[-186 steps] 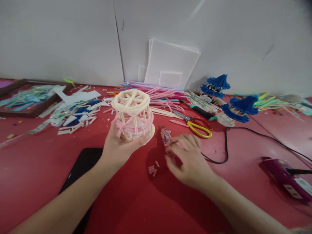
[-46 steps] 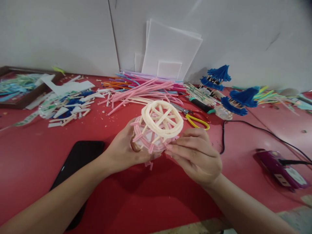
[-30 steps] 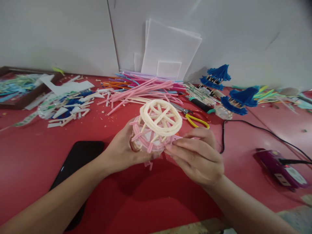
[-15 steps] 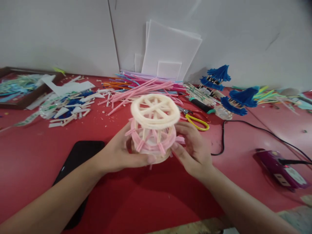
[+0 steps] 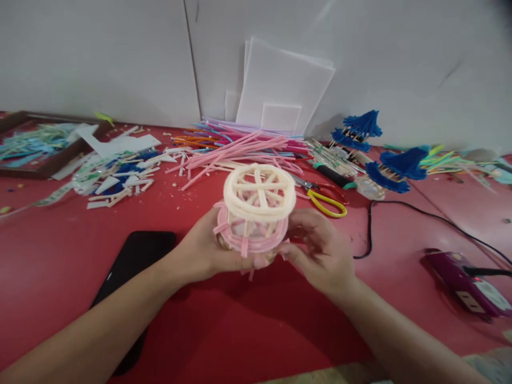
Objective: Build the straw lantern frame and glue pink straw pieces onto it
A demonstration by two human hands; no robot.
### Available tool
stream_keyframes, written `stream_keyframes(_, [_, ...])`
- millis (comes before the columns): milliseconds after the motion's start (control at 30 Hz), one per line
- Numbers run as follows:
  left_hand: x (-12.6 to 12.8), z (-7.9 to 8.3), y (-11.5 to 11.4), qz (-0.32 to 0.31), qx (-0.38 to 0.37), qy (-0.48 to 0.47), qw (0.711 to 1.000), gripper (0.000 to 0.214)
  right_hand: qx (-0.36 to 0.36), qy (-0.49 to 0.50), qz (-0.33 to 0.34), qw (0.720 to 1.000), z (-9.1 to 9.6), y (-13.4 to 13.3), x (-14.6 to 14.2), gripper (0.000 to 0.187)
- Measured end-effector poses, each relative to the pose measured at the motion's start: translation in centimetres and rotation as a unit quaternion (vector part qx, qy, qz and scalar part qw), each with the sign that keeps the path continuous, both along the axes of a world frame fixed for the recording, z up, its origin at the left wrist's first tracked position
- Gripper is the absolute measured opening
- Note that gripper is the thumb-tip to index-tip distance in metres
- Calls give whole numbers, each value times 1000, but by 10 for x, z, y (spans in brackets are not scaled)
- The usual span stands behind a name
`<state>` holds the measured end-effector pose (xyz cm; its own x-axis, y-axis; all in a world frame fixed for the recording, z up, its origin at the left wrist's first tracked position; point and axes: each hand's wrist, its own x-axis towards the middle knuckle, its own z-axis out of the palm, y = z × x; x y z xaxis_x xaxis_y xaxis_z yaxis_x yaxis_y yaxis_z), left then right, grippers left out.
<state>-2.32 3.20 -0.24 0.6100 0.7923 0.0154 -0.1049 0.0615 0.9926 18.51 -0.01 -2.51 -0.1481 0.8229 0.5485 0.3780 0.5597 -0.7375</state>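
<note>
A small round pipe-cleaner model (image 5: 260, 201) is held up over the red table. Its top is a cream, spoked wheel; pale posts run down to a pink ring with short pink tabs sticking out. My left hand (image 5: 214, 250) wraps the lower left side, thumb across the front of the base. On the right side, my right hand (image 5: 320, 248) pinches the model low down with thumb and bent fingers. The base is mostly hidden behind my fingers.
Behind the model lie loose pipe cleaners (image 5: 240, 149) and yellow-handled pliers (image 5: 328, 205). Scraps (image 5: 120, 178) and a black phone (image 5: 134, 266) are at left. Blue-roofed models (image 5: 396, 168), a cable (image 5: 370, 229) and a purple power strip (image 5: 468, 282) stand right. White sheets (image 5: 284, 80) lean on the wall.
The model has turned and tilted a little in my hands, so fewer pink tabs face me. My right fingers have shifted slightly on it. The whole view has moved a little.
</note>
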Motion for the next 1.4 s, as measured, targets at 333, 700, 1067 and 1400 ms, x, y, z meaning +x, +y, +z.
stream_keyframes(333, [-6, -5, 10, 155, 65, -47, 985, 56, -118, -411, -57, 902, -14, 20, 49, 48])
stream_keyframes(700, [-4, -7, 13, 213, 66, -22, 975, 51, -57, -247, -162, 954, -9, 14, 27, 30])
stream_keyframes(1067, [-1, -2, 10, 226, 30, 12, 973, 53, -42, -73, -91, 992, -3, -14, 17, 10])
stream_keyframes(1400, [0, 0, 10, 183, 45, -1, 982, 48, -44, -103, -118, 987, 1, -18, 13, 10])
